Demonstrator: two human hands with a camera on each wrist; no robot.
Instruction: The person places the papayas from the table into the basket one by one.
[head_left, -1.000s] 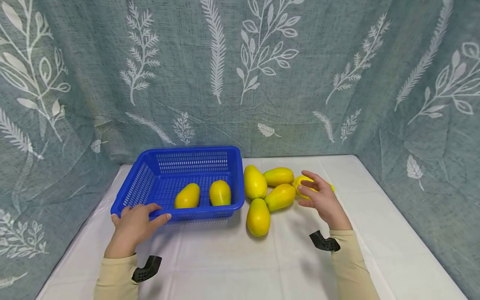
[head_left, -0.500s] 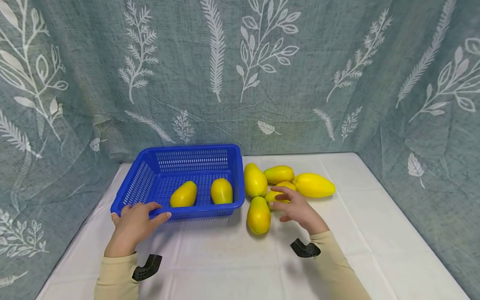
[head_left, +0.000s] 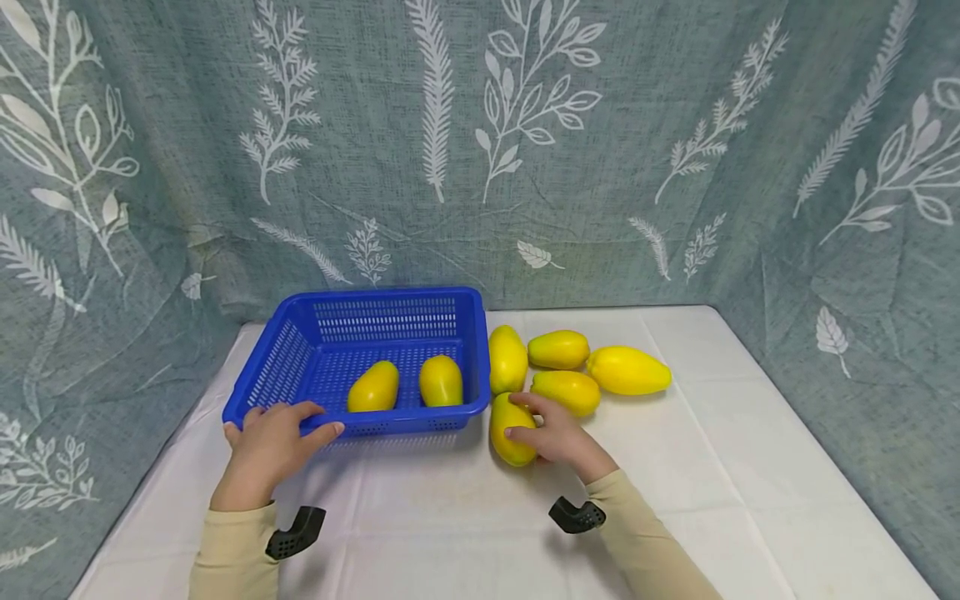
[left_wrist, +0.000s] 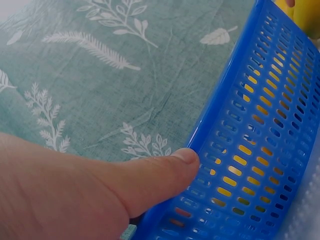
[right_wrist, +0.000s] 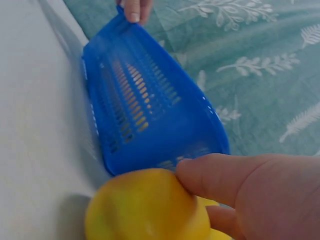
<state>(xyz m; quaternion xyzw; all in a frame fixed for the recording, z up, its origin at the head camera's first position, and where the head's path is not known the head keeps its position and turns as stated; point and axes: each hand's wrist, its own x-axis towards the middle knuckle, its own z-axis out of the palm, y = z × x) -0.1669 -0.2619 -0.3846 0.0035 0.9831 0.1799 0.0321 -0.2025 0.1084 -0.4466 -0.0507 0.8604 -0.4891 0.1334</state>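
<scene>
Right hand (head_left: 553, 435), grip clamped on the nearest yellow fruit (head_left: 504, 423), left hand (head_left: 272, 450) clamped on the blue basket (head_left: 412, 422), two fruits (head_left: 442, 382) inside, four more fruits (head_left: 628, 371) beside it on the tabletop (head_left: 442, 525).

We see that the right hand (head_left: 558, 435) has moved left and nearer, from the rightmost fruit (head_left: 628, 371) to the nearest fruit (head_left: 510, 417), now gripped; the middle fruit (head_left: 567, 393) has turned, its right end nearer.

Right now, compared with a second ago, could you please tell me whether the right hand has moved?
Yes: in the head view, the right hand has moved left, toward the blue basket, and now holds the yellow fruit nearest the person.
</scene>
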